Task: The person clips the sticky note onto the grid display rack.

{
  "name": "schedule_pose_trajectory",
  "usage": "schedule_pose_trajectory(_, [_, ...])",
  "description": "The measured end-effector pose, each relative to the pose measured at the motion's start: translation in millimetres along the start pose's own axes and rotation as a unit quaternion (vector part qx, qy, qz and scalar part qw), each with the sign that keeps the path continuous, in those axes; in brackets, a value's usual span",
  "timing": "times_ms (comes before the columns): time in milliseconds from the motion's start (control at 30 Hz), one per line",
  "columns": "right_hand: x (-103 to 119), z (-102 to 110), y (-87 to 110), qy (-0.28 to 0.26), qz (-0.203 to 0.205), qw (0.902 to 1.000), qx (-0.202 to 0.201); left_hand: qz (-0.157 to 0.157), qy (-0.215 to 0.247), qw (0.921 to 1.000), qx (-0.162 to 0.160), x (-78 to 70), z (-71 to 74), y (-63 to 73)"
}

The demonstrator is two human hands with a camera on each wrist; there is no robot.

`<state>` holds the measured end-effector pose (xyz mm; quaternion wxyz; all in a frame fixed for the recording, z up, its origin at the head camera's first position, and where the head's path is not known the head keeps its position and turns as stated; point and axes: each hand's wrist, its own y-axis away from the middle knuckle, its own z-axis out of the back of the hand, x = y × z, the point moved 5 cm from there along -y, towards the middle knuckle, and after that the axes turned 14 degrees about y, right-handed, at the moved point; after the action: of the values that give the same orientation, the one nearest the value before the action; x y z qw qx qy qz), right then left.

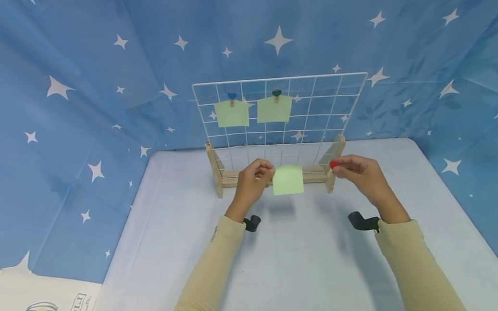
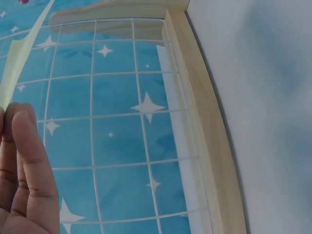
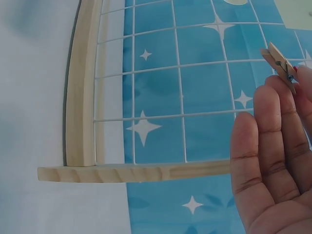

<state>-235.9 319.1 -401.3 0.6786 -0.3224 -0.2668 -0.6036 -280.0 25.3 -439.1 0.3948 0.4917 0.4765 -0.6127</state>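
Note:
My left hand (image 1: pixel 254 181) pinches a pale green sticky note (image 1: pixel 288 179) by its left edge, in front of the lower part of a white wire grid (image 1: pixel 315 103). In the left wrist view the note (image 2: pixel 18 61) appears almost edge-on above the fingertips. Between thumb and fingers, my right hand (image 1: pixel 361 172) holds a small wooden clothespin (image 3: pixel 282 67) with a red decoration (image 1: pixel 334 164), to the right of the note and apart from it. Two more green notes hang on the grid's upper left, one under a blue heart clothespin (image 1: pixel 232 97), the other under a dark green one (image 1: pixel 277 94).
A wooden stand (image 1: pixel 215 172) holds the grid upright at the back of the white-covered table (image 1: pixel 184 218). Behind it hangs a blue curtain (image 1: pixel 239 21) with white stars. A printed cloth (image 1: pixel 38 305) lies at the lower left. Black wrist mounts (image 1: pixel 362 222) stick out from the sleeves.

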Motion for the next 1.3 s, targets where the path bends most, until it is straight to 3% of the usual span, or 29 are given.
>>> schedule_pose_trajectory(467, [12.3,10.8,-0.5,0.02,0.017,0.9995,-0.017,-0.006,-0.001,1.0,-0.003,-8.5,-2.4,-2.4])
schedule_pose_trajectory(700, [13.7,16.8,-2.8,0.038,-0.009,0.9992,-0.013,-0.014,0.0,0.9999,0.001,-12.7,-3.9,-3.9])
schedule_pose_trajectory(900, [17.5,20.3,-6.4,0.032,-0.004,0.9994,-0.011,-0.015,0.005,0.9999,0.004,-16.0,-4.7,-7.0])
schedule_pose_trajectory(1300, [25.7,25.1,-8.9,0.039,0.008,0.9989,-0.024,-0.039,0.01,0.9991,0.015,-24.7,-6.1,-9.6])
